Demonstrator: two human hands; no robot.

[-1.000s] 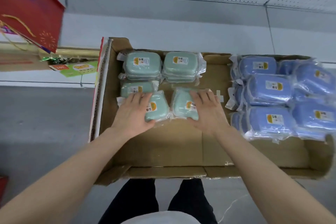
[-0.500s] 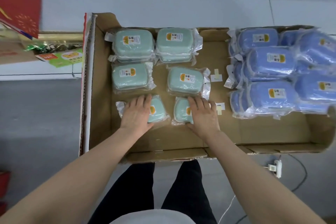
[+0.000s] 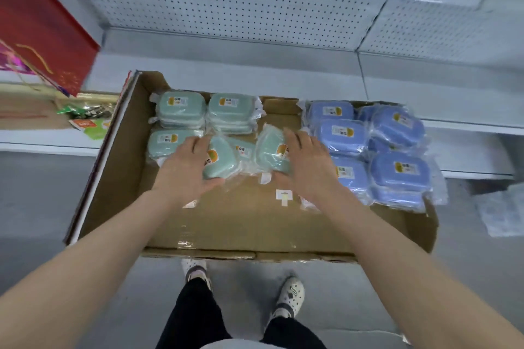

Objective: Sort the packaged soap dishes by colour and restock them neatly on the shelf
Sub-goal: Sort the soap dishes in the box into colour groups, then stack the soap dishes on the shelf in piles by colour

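The cardboard box [image 3: 255, 224] sat on the lower grey shelf [image 3: 226, 71], already split by colour. The green stacks [image 3: 181, 106] filled its back left and the blue soap dishes [image 3: 397, 133] were crowded along its right side, so the bare middle served as working room. Over that gap the left hand [image 3: 187, 170] clasped the left-hand green pack [image 3: 219, 160], fingers draped over its top and thumb tucked beneath. The right hand [image 3: 309, 167] held the right-hand green pack [image 3: 272, 150] the same way. Both packs were tilted with their inner edges up, probably so they could be carried together toward the green side rather than mixed with the blue. A third green pack [image 3: 242, 150] lay between and below them, mostly covered. Motion blur smeared the wrappers, and the yellow labels could not be read. It could not be told whether the held packs were fully clear of the cardboard. How deep the blue stacks ran was hidden by the front ones, and a red gift bag [image 3: 42, 31] at far left was cut off by the frame
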